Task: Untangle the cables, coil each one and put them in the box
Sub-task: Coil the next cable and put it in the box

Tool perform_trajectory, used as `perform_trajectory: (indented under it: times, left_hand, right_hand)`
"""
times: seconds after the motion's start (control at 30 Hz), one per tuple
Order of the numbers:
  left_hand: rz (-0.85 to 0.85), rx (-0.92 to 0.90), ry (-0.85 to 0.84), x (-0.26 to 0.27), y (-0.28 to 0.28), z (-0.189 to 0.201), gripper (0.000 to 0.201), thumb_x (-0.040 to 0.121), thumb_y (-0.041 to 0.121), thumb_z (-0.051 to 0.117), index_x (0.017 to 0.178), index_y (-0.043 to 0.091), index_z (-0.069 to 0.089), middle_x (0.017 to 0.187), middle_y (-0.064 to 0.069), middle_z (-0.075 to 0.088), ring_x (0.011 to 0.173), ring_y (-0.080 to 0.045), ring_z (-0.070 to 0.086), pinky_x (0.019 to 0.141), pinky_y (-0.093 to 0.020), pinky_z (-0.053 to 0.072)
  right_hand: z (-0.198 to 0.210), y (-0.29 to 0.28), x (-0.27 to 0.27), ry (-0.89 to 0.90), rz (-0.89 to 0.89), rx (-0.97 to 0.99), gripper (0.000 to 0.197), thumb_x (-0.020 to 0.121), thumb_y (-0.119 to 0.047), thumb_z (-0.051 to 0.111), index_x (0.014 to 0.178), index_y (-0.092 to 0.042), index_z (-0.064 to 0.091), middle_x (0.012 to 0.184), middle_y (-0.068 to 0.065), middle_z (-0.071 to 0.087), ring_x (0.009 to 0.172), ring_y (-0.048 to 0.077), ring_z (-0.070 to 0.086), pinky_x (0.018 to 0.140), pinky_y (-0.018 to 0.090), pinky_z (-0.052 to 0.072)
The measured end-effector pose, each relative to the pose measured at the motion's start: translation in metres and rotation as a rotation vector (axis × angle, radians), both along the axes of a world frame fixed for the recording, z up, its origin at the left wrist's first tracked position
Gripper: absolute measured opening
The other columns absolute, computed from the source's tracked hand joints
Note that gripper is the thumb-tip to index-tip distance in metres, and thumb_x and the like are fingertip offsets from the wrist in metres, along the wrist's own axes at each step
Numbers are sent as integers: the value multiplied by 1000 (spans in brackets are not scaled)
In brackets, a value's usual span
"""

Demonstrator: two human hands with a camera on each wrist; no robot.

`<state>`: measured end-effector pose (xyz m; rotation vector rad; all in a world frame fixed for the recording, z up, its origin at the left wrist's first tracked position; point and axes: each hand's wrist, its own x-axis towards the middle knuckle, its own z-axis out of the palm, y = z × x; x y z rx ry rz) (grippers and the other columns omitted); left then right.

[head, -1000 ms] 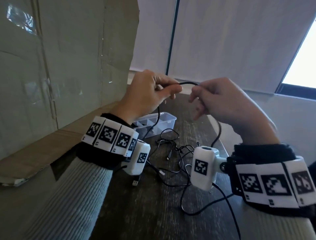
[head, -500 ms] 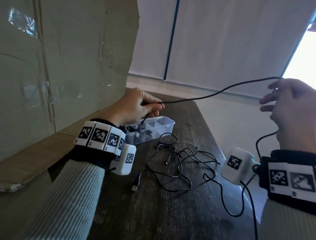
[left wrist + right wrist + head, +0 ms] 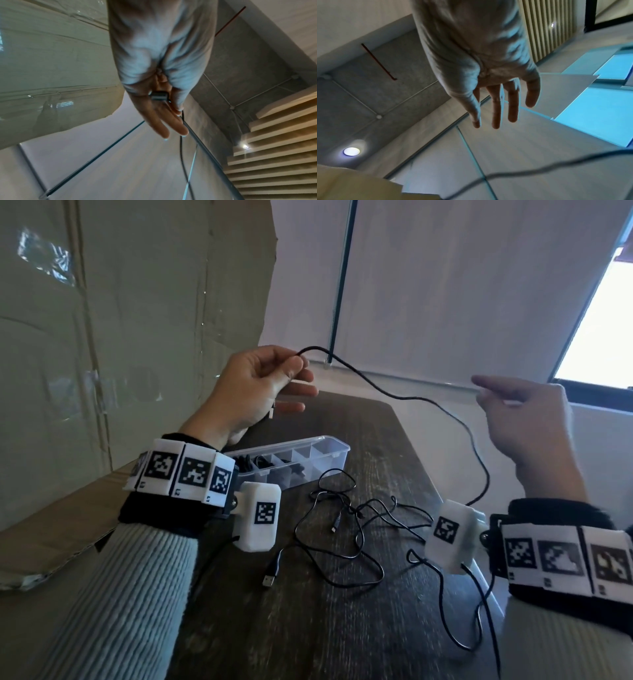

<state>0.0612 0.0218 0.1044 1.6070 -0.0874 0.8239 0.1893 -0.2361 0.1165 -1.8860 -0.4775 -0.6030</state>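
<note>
A tall sheet of cardboard (image 3: 130, 337), creased and patched with shiny tape, stands along the left edge of the surface (image 3: 308, 628), a long dark plank top with rough wood grain that narrows toward the pale wall. Its right edge runs close beside the right wrist, and the near part of the top lies bare.

The box (image 3: 329, 455) is a long clear plastic tray with rounded corners, split into small compartments; it lies at the far left of the surface beside the cardboard. Dark cable coils show in its nearer compartments, while the farthest ones look see-through.

A loose tangle (image 3: 346, 529) of thin black cables sprawls in loops in the middle of the surface, just in front of the box, with a metal USB plug (image 3: 270, 579) lying at its near end.

One black cable (image 3: 404, 397) hangs in the air in a slack curve and drops behind the right wrist toward the surface. The left hand (image 3: 255, 386) is raised above the box and pinches this cable between thumb and forefinger, the other fingers straight; the left wrist view shows a dark plug (image 3: 158, 95) against the palm. The right hand (image 3: 524, 419) is up near the window, its grip released, fingers spread and relaxed, the cable passing beside it untouched.
</note>
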Motion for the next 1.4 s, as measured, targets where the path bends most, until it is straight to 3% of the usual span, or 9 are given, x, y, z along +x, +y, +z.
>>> perform_trajectory:
  times: [0.1,0.27,0.4,0.73,0.87,0.97,1.1,1.3,1.4]
  left_hand:
    - [-28,-17,-6,-1,-10,5,17,99,13,46,94,6,60,93,-3,71,91,-19,72,74,-35,60]
    - [-74,50,28,0,-28,8,20,99,20,47,85,18,60,105,0,66,96,-8,65,76,-26,55]
    - [-95,106,40,-4,-35,11,27,98,20,48,77,23,65,84,-1,56,57,-2,39,50,-13,29]
    - [-196,382,296,-24,-24,10,17,82,23,62,97,22,71,81,8,70,77,-1,62,71,-13,49]
    - [-229,175,182,-19,-23,6,26,72,11,66,97,8,69,79,-2,74,79,-9,70,71,-15,54]
    - [-236,-78,27,-11,-30,8,23,66,6,67,89,5,70,77,-6,74,75,-13,72,65,-16,56]
    - [-213,-376,-158,-4,-32,15,12,67,9,66,70,14,76,75,2,74,70,-7,70,62,-17,57]
    - [-168,-410,-172,-1,-28,16,20,68,23,70,86,17,70,93,7,70,117,-16,58,97,-44,49]
    - [-212,-429,-184,-3,-29,17,13,84,13,62,95,6,64,98,-4,72,107,-24,66,96,-43,51]
  right_hand:
    - [7,26,-23,-61,224,23,21,91,-24,65,111,-27,72,102,-6,71,85,-3,63,82,16,45]
    - [-2,72,-44,-116,383,-183,37,97,-33,56,132,-25,58,133,-7,61,125,6,53,100,19,34]
    - [-20,91,-39,-178,362,-438,24,101,-36,42,105,-23,62,91,-2,69,93,26,62,81,35,46]
    - [-13,70,-20,-86,320,-165,29,98,-35,50,83,-22,70,54,-5,56,54,13,52,56,27,39]
    - [-16,70,-23,-59,400,-175,22,99,-33,50,104,-29,71,55,-20,55,52,-3,49,61,27,40]
    - [-15,75,-31,-38,470,-234,39,103,-32,42,141,-26,49,108,-7,71,97,12,65,88,39,48]
    - [-18,81,-34,-84,561,-265,23,102,-25,45,111,-33,65,39,-19,42,39,1,40,48,18,28]
    - [-20,89,-40,-130,635,-294,22,100,-24,51,105,-25,72,42,-23,46,37,0,41,42,8,27]
    - [-21,92,-39,-175,641,-298,20,94,-33,53,100,-33,73,81,-27,70,78,-4,65,74,23,53]
